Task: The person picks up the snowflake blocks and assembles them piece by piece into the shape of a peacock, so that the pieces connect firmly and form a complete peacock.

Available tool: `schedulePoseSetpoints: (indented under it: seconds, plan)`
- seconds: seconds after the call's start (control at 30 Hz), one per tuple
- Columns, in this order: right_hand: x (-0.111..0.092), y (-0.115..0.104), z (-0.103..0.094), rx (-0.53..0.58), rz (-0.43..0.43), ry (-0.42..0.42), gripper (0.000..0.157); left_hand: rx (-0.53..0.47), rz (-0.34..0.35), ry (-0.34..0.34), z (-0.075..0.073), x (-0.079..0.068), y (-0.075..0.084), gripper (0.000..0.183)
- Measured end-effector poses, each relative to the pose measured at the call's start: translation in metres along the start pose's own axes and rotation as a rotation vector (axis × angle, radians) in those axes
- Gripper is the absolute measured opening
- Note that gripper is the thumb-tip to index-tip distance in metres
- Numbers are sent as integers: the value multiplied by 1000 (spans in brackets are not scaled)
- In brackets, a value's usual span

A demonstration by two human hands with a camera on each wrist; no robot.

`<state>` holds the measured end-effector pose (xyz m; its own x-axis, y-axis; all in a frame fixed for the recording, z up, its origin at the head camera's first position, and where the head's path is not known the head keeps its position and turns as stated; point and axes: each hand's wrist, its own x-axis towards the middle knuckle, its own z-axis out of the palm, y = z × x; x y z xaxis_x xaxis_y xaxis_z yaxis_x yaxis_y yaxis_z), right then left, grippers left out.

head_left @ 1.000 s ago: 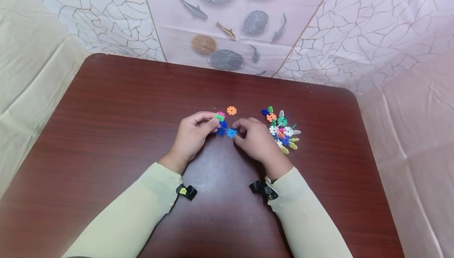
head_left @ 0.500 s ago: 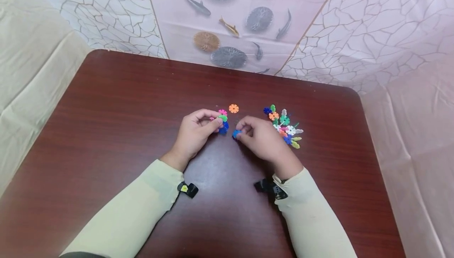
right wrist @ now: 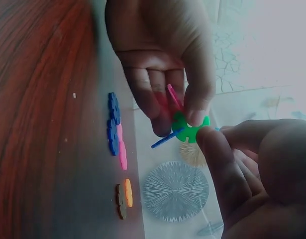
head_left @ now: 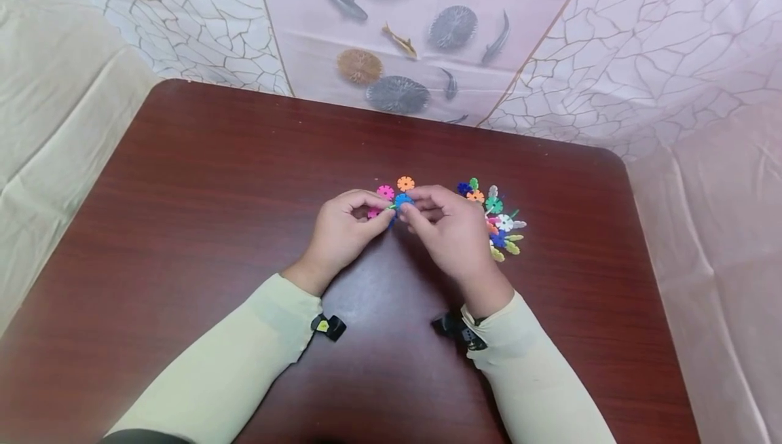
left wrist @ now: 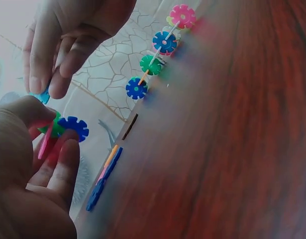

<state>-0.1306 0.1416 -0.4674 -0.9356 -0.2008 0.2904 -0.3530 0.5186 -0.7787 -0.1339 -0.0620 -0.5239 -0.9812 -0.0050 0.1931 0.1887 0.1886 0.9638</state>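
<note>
Between thumb and fingers my left hand pinches a green notched plastic disc. A pink disc and a dark blue disc are slotted into its edge and stick out at angles. My right hand holds a light blue disc by its rim, right at the green disc's edge. Fingertips of both hands nearly meet over the table and cover part of the pieces. In the right wrist view, only a sliver of the light blue disc shows behind the right fingers.
Loose on the brown table lie an orange disc and a pink disc, just beyond the hands. Dark blue discs lie near them. Right of the right hand stands a multicoloured cluster of joined discs. Patterned cloth hangs behind the table.
My right hand has picked the light blue disc up off the table and brought it up and left to the green disc. The left hand keeps its grip, its pieces now turned.
</note>
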Motion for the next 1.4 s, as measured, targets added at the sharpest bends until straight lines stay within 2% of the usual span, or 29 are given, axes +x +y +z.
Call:
schedulePoseSetpoints:
  seconds: [0.1, 0.2, 0.5, 0.6, 0.73, 0.83, 1.0, 1.07, 1.17, 1.23, 1.3, 1.4]
  plan:
    - [0, 0, 1, -75, -39, 22, 27, 8, 13, -8, 1, 0, 1, 14]
    - [-1, 0, 2, -102, -61, 33, 27, -4, 18, -13, 1, 0, 2, 14]
    - [-2, 3, 7, -227, -253, 92, 25, 16, 19, 25, 2, -1, 8, 15]
    - [-3, 4, 9, -240, -270, 94, 26, 13, 30, 40, 3, -2, 10, 13]
    - [-3, 5, 11, -260, -269, 75, 27, 57, 47, 64, 4, -4, 9, 12]
    - [-2, 6, 10, -254, -268, 57, 29, 29, 22, 40, 3, -3, 8, 19]
    - [0, 7, 12, -183, -261, -19, 36, -82, -19, -52, -4, 2, 4, 40]
    - [1, 9, 13, -146, -241, -47, 42, -86, -9, -60, -8, 4, 2, 37]
    - [2, 10, 14, -125, -167, -72, 46, -134, -22, -32, -12, 7, 0, 25]
    - [2, 14, 17, -169, -99, -129, 45, -210, -61, -8, -13, 9, -1, 23]
    - [2, 16, 20, -248, -50, -225, 43, -285, -111, 16, -13, 9, -1, 22]
    - [1, 19, 24, -382, -47, -369, 39, -353, -169, 36, -12, 10, -1, 21]
